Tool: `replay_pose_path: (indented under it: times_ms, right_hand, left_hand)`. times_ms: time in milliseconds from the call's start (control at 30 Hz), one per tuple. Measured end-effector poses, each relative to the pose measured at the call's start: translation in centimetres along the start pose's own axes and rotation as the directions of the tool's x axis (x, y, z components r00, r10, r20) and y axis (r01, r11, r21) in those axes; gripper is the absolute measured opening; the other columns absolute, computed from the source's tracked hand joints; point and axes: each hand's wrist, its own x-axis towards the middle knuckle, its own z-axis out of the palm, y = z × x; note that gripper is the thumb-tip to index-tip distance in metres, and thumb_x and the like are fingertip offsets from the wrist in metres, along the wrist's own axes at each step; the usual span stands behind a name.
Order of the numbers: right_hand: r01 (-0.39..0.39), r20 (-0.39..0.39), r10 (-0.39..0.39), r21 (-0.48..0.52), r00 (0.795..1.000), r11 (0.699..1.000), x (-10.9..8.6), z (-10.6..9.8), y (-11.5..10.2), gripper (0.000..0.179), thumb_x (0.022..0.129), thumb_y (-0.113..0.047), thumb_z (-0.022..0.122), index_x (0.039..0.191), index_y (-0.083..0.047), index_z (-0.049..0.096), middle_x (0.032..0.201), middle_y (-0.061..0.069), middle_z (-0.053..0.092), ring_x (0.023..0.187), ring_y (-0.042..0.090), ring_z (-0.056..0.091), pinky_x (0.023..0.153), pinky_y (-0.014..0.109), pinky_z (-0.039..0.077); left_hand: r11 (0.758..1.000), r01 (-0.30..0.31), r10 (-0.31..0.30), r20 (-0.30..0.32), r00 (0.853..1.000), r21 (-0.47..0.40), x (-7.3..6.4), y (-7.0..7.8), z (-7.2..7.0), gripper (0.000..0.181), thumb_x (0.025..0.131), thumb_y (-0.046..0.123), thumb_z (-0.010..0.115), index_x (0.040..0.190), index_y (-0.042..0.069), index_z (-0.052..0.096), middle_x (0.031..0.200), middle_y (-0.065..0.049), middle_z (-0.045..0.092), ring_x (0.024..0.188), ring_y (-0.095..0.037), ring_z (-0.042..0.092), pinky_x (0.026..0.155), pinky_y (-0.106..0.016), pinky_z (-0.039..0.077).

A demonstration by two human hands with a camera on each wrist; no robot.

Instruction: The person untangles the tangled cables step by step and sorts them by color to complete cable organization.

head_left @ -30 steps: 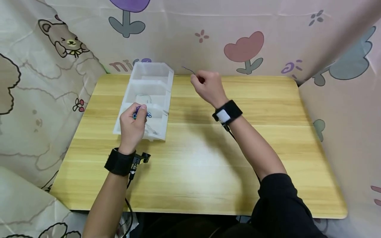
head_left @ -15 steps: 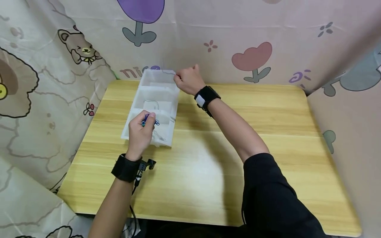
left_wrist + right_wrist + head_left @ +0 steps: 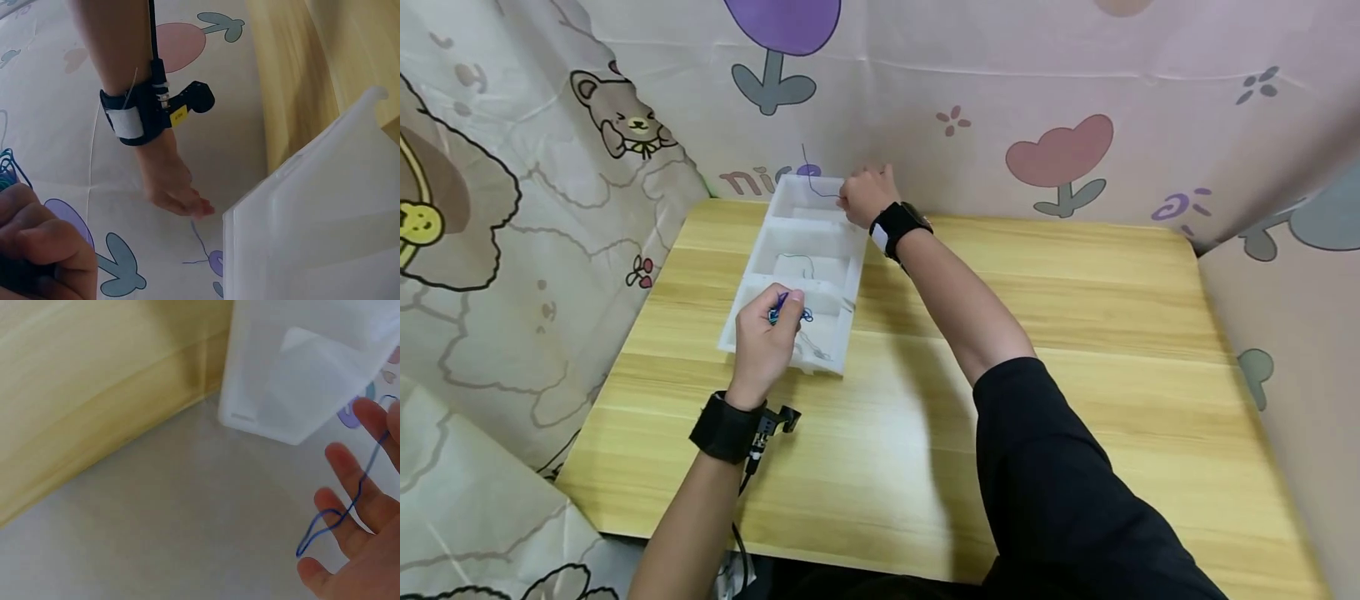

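Note:
My left hand [image 3: 765,342] grips a bundle of blue, teal and purple strings [image 3: 9,165] over the near compartment of a white plastic tray [image 3: 854,250]. Loops of the bundle poke out past the thumb. At the tray's far right corner, my right hand [image 3: 867,196] pinches one thin blue string [image 3: 359,490] between thumb and index finger. Its free end stands up over the far compartment, while a looped end trails across the other fingers, which are spread in the right wrist view. A thin pale string [image 3: 811,265] lies in the middle compartment, and more pale strands [image 3: 814,346] in the near one.
The tray stands at the back left of a wooden table [image 3: 1075,400]. A printed cloth [image 3: 910,83] hangs behind the table's far edge, close to my right hand. More cloth [image 3: 497,367] borders the left side. A camera cable [image 3: 737,533] runs from my left wrist.
My right hand has moved left, from beside the tray to its far right corner, carrying the blue string over the far compartment. The left hand keeps its grip; the head view has shifted.

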Motion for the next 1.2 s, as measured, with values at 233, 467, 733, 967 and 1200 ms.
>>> replay_pose_path:
  times_ms: [233,467,733,967,1200]
  right_hand:
    - [-0.015,0.028,0.017,-0.068,0.999,0.998,0.8,2.1,-0.4,0.029,0.098,-0.035,0.046,0.111,-0.022,0.068,0.121,0.007,0.055,0.120,0.029,0.038,0.105,0.058,0.019]
    - [0.008,0.098,-0.024,0.163,0.995,0.987,0.4,3.3,-0.8,0.029,0.100,-0.021,0.035,0.109,-0.013,0.061,0.116,0.008,0.056,0.122,0.029,0.036,0.100,0.050,0.032]
    - [-0.031,-0.035,0.075,0.683,0.997,0.730,-0.8,1.5,0.6,0.042,0.102,-0.020,0.029,0.141,-0.006,0.034,0.139,0.007,0.043,0.091,0.019,0.051,0.087,0.025,0.039]
    - [0.080,-0.181,0.244,0.924,0.953,0.375,-4.0,-1.4,3.1,0.037,0.100,-0.017,0.040,0.131,0.002,0.045,0.124,0.020,0.054,0.108,0.018,0.051,0.094,0.025,0.040]
    - [0.162,-0.240,0.205,0.927,0.949,0.337,-10.1,-5.6,1.5,0.031,0.096,-0.009,0.049,0.124,0.004,0.051,0.108,0.020,0.062,0.097,0.023,0.058,0.085,0.030,0.048]
  left_hand:
    - [1.000,0.011,-0.011,0.009,1.000,-0.003,0.0,-0.2,0.2,0.027,0.095,0.008,0.049,0.071,-0.004,0.050,0.056,-0.009,0.041,0.049,-0.018,0.036,0.048,-0.026,0.028]
    - [1.000,0.030,-0.030,0.010,1.000,-0.004,-0.4,-0.4,0.3,0.028,0.095,0.010,0.049,0.071,-0.005,0.050,0.057,-0.009,0.042,0.049,-0.018,0.036,0.048,-0.026,0.029]
    - [1.000,0.019,-0.018,0.019,1.000,-0.025,-0.1,-0.4,0.3,0.026,0.095,0.009,0.049,0.073,-0.005,0.051,0.058,-0.009,0.042,0.050,-0.018,0.037,0.048,-0.026,0.030]
    - [0.997,0.030,-0.028,0.040,0.999,-0.070,0.2,0.1,0.7,0.023,0.096,0.009,0.048,0.077,-0.004,0.051,0.059,-0.012,0.043,0.049,-0.019,0.039,0.047,-0.023,0.033]
    - [0.991,0.054,-0.047,0.059,0.997,-0.124,-0.1,0.4,1.3,0.018,0.095,0.011,0.049,0.090,-0.006,0.052,0.059,-0.010,0.042,0.049,-0.021,0.040,0.046,-0.025,0.034]
